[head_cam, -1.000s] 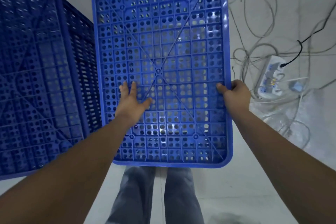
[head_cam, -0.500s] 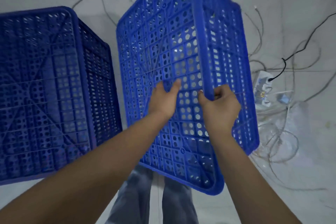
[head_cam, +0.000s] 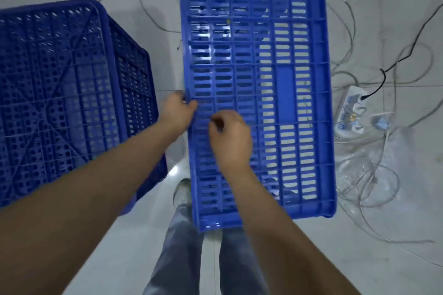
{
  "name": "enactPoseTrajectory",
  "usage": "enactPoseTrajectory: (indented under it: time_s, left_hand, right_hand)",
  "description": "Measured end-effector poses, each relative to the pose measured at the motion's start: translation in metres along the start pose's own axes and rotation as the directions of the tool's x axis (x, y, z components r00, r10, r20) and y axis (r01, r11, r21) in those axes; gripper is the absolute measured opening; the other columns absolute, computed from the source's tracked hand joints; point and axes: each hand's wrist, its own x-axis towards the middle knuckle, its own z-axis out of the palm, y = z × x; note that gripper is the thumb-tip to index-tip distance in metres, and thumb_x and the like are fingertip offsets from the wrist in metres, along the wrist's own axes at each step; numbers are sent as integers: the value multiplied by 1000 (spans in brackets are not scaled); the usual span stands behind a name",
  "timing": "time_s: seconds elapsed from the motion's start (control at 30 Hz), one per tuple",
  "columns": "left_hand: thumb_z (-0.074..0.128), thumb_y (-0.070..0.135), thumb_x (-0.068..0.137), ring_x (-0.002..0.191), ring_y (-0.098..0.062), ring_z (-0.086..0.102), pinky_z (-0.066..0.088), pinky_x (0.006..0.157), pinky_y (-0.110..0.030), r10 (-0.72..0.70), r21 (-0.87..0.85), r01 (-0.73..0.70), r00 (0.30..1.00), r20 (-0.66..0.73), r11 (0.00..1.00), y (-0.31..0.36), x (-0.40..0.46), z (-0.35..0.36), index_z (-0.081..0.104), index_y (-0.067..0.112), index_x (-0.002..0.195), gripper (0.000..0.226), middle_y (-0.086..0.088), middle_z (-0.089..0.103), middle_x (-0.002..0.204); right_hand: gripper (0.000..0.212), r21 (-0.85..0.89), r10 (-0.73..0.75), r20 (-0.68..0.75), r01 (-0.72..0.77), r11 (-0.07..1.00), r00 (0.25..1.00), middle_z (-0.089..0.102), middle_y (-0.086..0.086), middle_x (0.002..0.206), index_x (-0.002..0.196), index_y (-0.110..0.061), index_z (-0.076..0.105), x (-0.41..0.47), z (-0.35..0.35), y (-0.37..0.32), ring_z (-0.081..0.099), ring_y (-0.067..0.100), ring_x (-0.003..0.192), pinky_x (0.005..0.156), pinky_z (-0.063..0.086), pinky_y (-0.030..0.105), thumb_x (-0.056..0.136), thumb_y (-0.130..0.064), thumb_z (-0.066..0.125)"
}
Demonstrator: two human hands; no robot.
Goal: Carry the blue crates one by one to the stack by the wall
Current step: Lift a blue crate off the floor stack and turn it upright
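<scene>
Held blue crate (head_cam: 261,79) is hanging above the tiled floor (head_cam: 359,258), turned so one long slotted side wall is facing the camera; pale floor is showing through the slots on its right half. Its lower edge is sitting over the person's grey trouser legs (head_cam: 177,258).

Left hand (head_cam: 176,112) is gripping the crate's left edge, thumb lying on the slotted wall, fingers curling round the rim and going out of sight behind it. Right hand (head_cam: 231,137) is lying against the same wall just right of the left hand, fingers curling into the slots; fingertips are hidden, so how far they are hooking through cannot be told.

Second blue crate (head_cam: 69,103) is standing on the floor to the left of the held crate, upside down, perforated base facing up, apart from it.

To the right of the held crate, a white power strip (head_cam: 350,112) is lying on the floor with a black cable (head_cam: 407,55) plugged in, grey wires (head_cam: 374,187) looping around it. One shoe (head_cam: 181,189) is showing below the held crate's lower left corner.
</scene>
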Motion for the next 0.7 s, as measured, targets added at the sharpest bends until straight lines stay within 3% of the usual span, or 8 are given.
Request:
enactPoseTrajectory:
  time_s: [0.1,0.17,0.3,0.37,0.47,0.57,0.63,0.7]
  left_hand:
    - [49,13,98,98,-32,63,55,89,-38,-109,-108,116,992,67,987,-21,13,-8,58,1,119,26,-17,64,112]
    - [47,15,99,105,-33,60,51,93,-41,-131,-120,136,990,48,983,-31,16,-8,53,1,128,33,-18,60,123]
    - [40,27,102,87,-28,57,44,64,-30,-83,-12,83,996,35,996,-38,16,-5,44,2,135,42,-10,56,110]
    - [36,30,102,74,-20,55,37,51,-21,-61,48,58,997,43,997,-40,12,-3,42,4,135,42,-17,58,112]
    - [34,27,103,70,-20,54,34,45,-19,-78,89,74,996,32,993,-43,7,4,39,7,136,39,-19,60,113]
    - [33,24,104,56,-14,46,31,41,-21,-90,135,85,995,35,987,-46,5,10,32,5,141,42,-9,57,85]
    - [34,20,103,70,-25,57,45,54,-27,-83,145,81,997,4,986,-45,5,12,31,3,142,43,-12,60,90]
    - [34,13,103,105,-31,57,46,85,-33,-128,123,130,991,-25,984,-42,6,16,29,3,145,44,-19,56,127]
  right_hand:
    - [29,-102,-9,-173,-9,995,985,58,12,123,120,-5,62,27,-34,26,49,26,118,90,41,30,93,-16,56]
    - [42,-237,1,-235,-58,970,972,51,15,134,130,-3,53,44,-61,52,41,30,127,97,36,34,91,-17,56]
    - [62,-287,230,-215,-287,914,949,42,22,142,140,4,37,65,-97,102,37,36,132,107,32,41,90,-28,58]
    - [67,-150,385,-110,-398,905,916,45,20,142,143,-1,32,65,-102,119,44,36,128,96,41,39,92,-38,56]
    - [67,-48,417,-78,-421,906,906,52,20,136,141,-6,34,62,-97,137,52,37,120,85,42,35,93,-48,51]
    - [65,-40,421,-168,-433,900,891,57,20,129,136,-7,40,63,-91,142,57,36,110,74,38,32,91,-54,48]
    - [66,-59,405,-208,-425,903,890,60,18,124,133,-7,44,63,-89,142,60,32,95,68,36,31,90,-56,47]
    - [66,-71,383,-234,-408,910,894,64,17,115,130,-6,48,63,-88,143,56,22,74,63,36,30,89,-57,47]
